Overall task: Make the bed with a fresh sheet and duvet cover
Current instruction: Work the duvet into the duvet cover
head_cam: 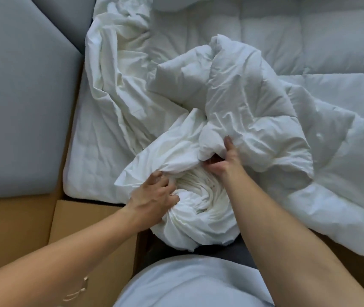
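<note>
At the near edge of the bed, a person's left hand [154, 191] curls its fingers into the gathered folds of a cream-white duvet cover [198, 209], bunched in a coil against the body. The right hand [225, 158] grips a puffy corner of the duvet [254, 103] just beside it. Both pieces look soft and light. The cover is thin and likely to slip through a loose hold, and the duvet is bulky, so a fistful at a corner seems the surest grip. The rest of the cover trails up the left side of the quilted mattress [92, 156], while the duvet sprawls to the right and runs out of frame. A cardboard box [83, 220] and a grey padded panel [21, 107] flank the bed. Fingertips are buried in cloth, and the cover's opening cannot be made out, white on white.
</note>
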